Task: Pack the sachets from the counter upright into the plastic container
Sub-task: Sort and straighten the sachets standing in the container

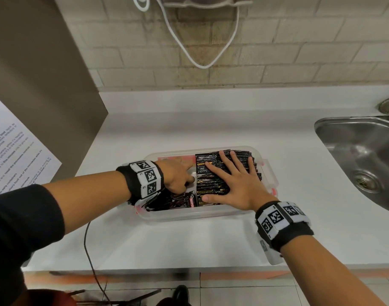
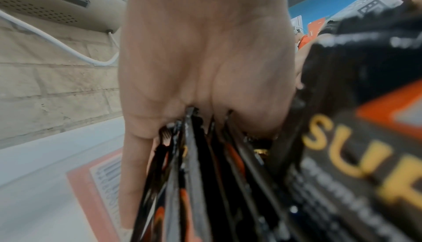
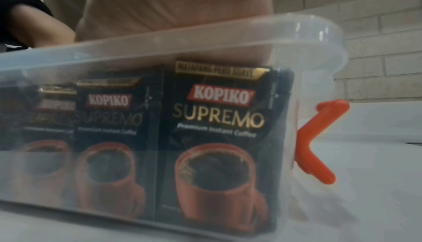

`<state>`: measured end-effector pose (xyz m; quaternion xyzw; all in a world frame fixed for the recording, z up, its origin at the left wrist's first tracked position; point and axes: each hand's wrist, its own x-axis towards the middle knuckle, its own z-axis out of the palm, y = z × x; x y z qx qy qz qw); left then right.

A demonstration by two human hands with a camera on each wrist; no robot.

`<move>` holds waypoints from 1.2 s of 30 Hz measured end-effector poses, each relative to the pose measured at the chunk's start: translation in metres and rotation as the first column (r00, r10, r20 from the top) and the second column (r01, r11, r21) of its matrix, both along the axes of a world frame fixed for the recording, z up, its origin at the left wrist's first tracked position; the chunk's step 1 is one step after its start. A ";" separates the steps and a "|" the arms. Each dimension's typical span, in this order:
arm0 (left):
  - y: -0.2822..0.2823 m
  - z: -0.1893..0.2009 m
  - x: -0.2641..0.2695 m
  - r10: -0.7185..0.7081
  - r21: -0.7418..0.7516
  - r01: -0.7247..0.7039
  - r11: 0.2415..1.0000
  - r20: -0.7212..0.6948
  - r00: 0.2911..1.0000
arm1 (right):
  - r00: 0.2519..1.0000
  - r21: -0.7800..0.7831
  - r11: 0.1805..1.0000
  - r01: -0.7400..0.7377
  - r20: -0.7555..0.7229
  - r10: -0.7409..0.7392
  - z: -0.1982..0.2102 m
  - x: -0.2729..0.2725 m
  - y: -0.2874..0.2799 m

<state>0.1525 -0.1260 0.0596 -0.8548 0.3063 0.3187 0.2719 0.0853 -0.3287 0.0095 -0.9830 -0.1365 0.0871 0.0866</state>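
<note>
From the head camera, the clear plastic container [image 1: 205,214] sits mid-bench, long axis running left to right, toward the sink [image 1: 361,151]. The right hand [image 1: 231,184], fingers spread flat and grasping nothing, presses the packed Kopiko sachets [image 1: 213,184] standing in the right part. The left hand [image 1: 176,175] reaches into the open left part just beside them, nearer the gap; a loose bundle [image 1: 171,202] leans at the near-left corner.

The left wrist camera shows fingers [image 2: 205,65] pinching several sachet edges [image 2: 194,155], a clenched grip.

The right wrist camera shows sachets upright behind the wall, an orange latch [image 3: 319,141] outside.
</note>
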 end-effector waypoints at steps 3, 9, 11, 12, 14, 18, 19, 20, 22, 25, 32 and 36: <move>0.000 0.001 0.001 -0.023 -0.003 0.023 1.000 -0.008 1.000 | 1.000 0.000 1.000 0.000 -0.007 0.000 0.001 -0.001 0.000; -0.001 0.001 0.005 -0.031 -0.055 0.029 0.998 -0.027 0.999 | 1.000 -0.010 1.000 0.003 -0.007 -0.003 0.002 -0.001 0.001; -0.003 0.000 0.005 -0.054 -0.031 0.053 0.998 -0.028 0.998 | 1.000 -0.008 1.000 0.002 -0.008 -0.002 0.001 0.000 0.001; -0.005 -0.001 0.005 -0.056 -0.019 0.055 0.998 -0.035 0.998 | 1.000 -0.006 1.000 0.002 -0.007 -0.002 0.001 0.000 0.001; -0.007 -0.001 0.006 -0.042 -0.016 0.041 0.999 -0.068 0.997 | 1.000 -0.005 1.000 0.003 -0.005 -0.003 0.001 0.000 0.001; -0.006 -0.002 0.012 0.018 -0.034 -0.025 0.999 -0.179 0.984 | 1.000 -0.012 1.000 0.003 -0.004 -0.003 0.001 0.000 0.001; -0.005 -0.003 0.013 0.041 -0.032 -0.048 0.998 -0.197 0.980 | 1.000 -0.014 1.000 0.003 -0.006 -0.003 0.001 0.000 0.001; -0.004 -0.004 0.014 0.062 -0.030 -0.070 0.997 -0.204 0.977 | 1.000 -0.016 1.000 0.003 -0.006 -0.003 0.001 0.000 0.000; -0.003 -0.006 0.013 0.108 -0.038 -0.118 0.992 -0.194 0.975 | 1.000 -0.018 1.000 0.000 -0.007 0.000 0.001 0.000 0.000; -0.001 -0.010 0.013 0.222 -0.079 -0.242 0.967 -0.205 0.953 | 1.000 -0.013 1.000 0.002 -0.004 -0.002 0.000 0.000 0.000; -0.007 -0.012 0.015 0.288 -0.077 -0.315 0.946 -0.244 0.926 | 1.000 -0.014 1.000 0.005 0.005 -0.005 -0.002 0.001 0.000; -0.012 -0.006 0.013 0.319 -0.039 -0.345 0.938 -0.296 0.900 | 1.000 -0.005 1.000 0.006 0.005 -0.006 -0.002 0.001 0.000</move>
